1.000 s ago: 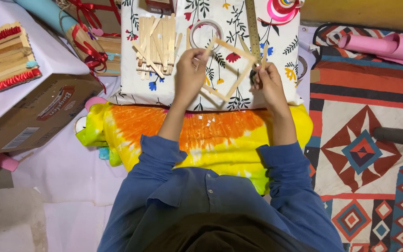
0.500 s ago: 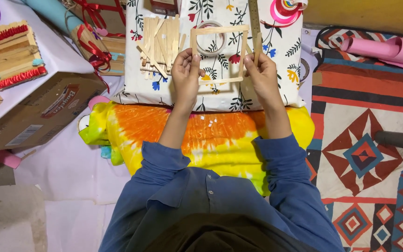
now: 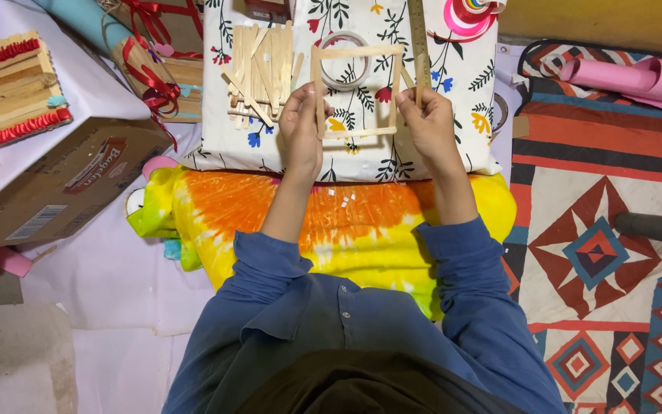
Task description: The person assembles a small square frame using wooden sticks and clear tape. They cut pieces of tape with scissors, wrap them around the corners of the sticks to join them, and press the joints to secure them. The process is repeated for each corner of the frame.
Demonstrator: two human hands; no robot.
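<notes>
Square frame of wooden sticks (image 3: 358, 92): left hand (image 3: 302, 126) pinches its left side, right hand (image 3: 428, 123) its right, over a floral cushion (image 3: 461, 100). Tape roll (image 3: 346, 70) shows through the frame; loose stick pile (image 3: 260, 70) just left of the left hand. Bare cushion surface lies below the frame, between the wrists.

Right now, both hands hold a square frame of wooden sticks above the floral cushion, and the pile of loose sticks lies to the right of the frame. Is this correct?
Not quite. The head view shows the pile of loose sticks to the left of the square frame, not the right. The rest stands: the left hand and right hand hold it above the floral cushion.
</notes>
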